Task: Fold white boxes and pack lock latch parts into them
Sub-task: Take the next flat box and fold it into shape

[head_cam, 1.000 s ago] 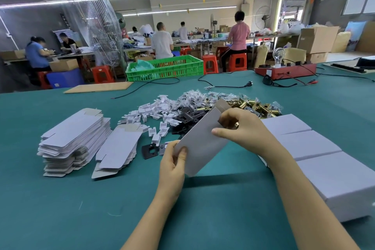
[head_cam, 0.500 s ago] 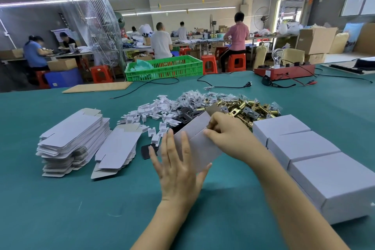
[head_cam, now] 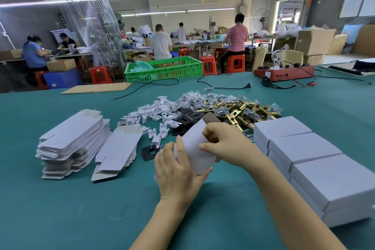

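I hold one white box blank (head_cam: 197,148) above the green table (head_cam: 60,219), partly opened into a sleeve. My left hand (head_cam: 178,170) wraps its near end from below. My right hand (head_cam: 229,144) grips its far end, thumb on the white face, fingers curled at the brown inner flap. Flat white blanks lie in a tall stack (head_cam: 71,142) and a smaller pile (head_cam: 117,152) to the left. Brass lock latches (head_cam: 243,111) are heaped behind my hands. Finished white boxes (head_cam: 304,148) sit stacked on the right.
Small white folded inserts (head_cam: 150,115), bagged small parts (head_cam: 194,97) and black plates (head_cam: 150,151) lie behind and left of my hands. A green crate (head_cam: 164,69), a red test box with a bulb (head_cam: 284,72) and cables sit at the far edge. People work at benches beyond.
The blank has gone from a flat sheet to a partly opened sleeve. My left hand spread open against it, then wrapped its near end. My right hand came nearer and lower.
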{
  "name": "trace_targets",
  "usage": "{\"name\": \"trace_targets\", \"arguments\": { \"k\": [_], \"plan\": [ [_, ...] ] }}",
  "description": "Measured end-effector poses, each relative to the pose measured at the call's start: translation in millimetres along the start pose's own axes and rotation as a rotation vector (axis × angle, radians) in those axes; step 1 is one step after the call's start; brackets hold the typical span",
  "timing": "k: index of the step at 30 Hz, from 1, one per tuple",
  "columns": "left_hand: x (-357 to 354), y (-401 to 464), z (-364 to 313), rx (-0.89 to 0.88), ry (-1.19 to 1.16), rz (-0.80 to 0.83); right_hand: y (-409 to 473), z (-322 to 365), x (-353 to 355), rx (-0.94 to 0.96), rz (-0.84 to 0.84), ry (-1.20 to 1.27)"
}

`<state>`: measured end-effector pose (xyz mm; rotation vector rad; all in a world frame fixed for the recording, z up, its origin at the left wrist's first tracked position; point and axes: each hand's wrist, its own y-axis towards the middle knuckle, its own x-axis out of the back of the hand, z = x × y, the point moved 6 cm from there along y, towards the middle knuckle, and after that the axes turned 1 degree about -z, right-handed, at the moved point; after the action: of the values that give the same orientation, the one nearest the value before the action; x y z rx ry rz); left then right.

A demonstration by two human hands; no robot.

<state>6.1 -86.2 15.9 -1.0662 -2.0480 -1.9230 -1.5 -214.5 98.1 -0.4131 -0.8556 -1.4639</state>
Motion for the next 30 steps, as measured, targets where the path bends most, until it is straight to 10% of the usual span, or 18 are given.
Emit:
{"name": "trace_targets", "arguments": {
  "k": [22, 30],
  "plan": [
    [-2, 7, 6, 0.347, -0.789, 0.281, 3, 8, -5, 0.263, -0.241, -0.349],
    [-10, 0, 12, 0.558, -0.917, 0.231, 5, -31, -10, -0.007, -0.581, 0.272]
  ]
}}
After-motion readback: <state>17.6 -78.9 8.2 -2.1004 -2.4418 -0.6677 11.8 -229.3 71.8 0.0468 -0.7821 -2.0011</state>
